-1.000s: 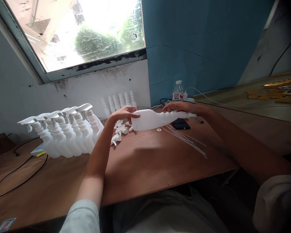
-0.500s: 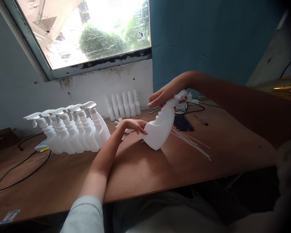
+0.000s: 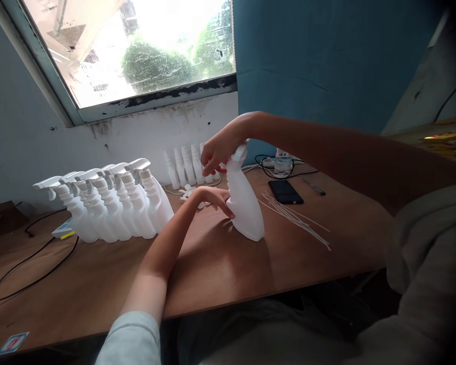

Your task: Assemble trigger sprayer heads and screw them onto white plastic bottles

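A white spray bottle (image 3: pixel 248 210) stands on the table before me, leaning a little to the left at its top. My left hand (image 3: pixel 216 196) is closed on the left side of its body, thumb toward me. Up at the neck, my right hand (image 3: pixel 225 149) wraps round the white trigger head (image 3: pixel 239 153), with its fingers curled and partly hidden. Left of my forearm, several white bottles fitted with trigger heads (image 3: pixel 116 205) stand packed in a group. Behind my hands are several white bottles without heads (image 3: pixel 188 165) by the wall.
Loose white trigger parts (image 3: pixel 188 191) lie behind my left hand. To the right are thin white tubes (image 3: pixel 298 218), a black phone (image 3: pixel 285 192), a utility knife (image 3: pixel 314 187) and a clear bottle (image 3: pixel 283 163) among cables. A black cable (image 3: pixel 34 279) loops at left.
The spray bottle has swung from a rightward tilt to nearly upright, its base lower. My right hand has moved left with its head. My left hand stays on the body.
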`<state>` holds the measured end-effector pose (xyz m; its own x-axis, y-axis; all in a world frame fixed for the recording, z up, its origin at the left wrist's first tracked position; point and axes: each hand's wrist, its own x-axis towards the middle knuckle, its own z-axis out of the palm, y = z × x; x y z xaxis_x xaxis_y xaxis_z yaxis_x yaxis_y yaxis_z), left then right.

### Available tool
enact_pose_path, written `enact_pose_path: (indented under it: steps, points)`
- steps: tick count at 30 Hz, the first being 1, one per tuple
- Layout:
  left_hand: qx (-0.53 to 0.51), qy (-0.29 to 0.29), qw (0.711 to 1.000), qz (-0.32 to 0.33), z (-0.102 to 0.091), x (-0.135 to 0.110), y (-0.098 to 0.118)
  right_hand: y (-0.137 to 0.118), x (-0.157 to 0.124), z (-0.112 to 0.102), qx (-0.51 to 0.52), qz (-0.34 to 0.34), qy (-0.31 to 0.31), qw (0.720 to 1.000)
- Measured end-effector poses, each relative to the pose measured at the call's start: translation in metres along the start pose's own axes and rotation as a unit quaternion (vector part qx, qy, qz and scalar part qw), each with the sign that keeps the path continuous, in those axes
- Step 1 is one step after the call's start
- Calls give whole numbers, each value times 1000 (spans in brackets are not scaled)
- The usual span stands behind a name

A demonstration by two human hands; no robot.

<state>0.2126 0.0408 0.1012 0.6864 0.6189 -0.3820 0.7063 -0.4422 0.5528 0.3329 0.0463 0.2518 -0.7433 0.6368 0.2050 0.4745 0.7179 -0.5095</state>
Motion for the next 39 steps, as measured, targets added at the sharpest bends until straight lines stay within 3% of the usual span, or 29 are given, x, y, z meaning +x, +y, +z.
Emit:
enact_pose_path:
  steps: [3, 5, 9, 12, 14, 17, 20, 22, 25, 31, 35, 39]
  points:
    - [15, -7, 1000, -4, 0, 4, 2, -18, -24, -7, -74, -44, -109, 990]
    - [25, -10, 1000, -3, 1, 6, 4, -25, -35, -9, -79, -93, -105, 987]
    - [44, -5, 999, -12, 3, 8, 7, -28, -53, -9, 2, -202, 55, 978]
    - [66, -5, 998, -14, 3, 9, 7, -22, -73, -12, 89, -261, 236, 932]
    - [72, -12, 997, -10, 3, 10, 6, -12, -89, -14, 118, -263, 337, 896]
    - [64, -12, 998, 3, 3, 11, 4, 8, -112, -12, 91, -175, 400, 895]
    - [44, -3, 999, 4, 2, 11, 1, 31, -126, -3, 60, -53, 397, 914]
    - [22, 2, 1000, -10, 1, 9, -2, 44, -128, 4, 63, -13, 350, 935]
    - [-8, 8, 1000, -27, 0, 7, -8, 55, -123, 14, 83, -17, 287, 954]
    - [-4, 25, 999, -24, -2, 5, -16, 59, -105, 32, 61, -10, 275, 959]
    - [-13, 25, 999, -26, -3, 5, -15, 68, -92, 48, 49, -24, 351, 935]
    - [-19, 22, 999, -35, -2, 6, -12, 73, -80, 72, 236, -76, 381, 891]
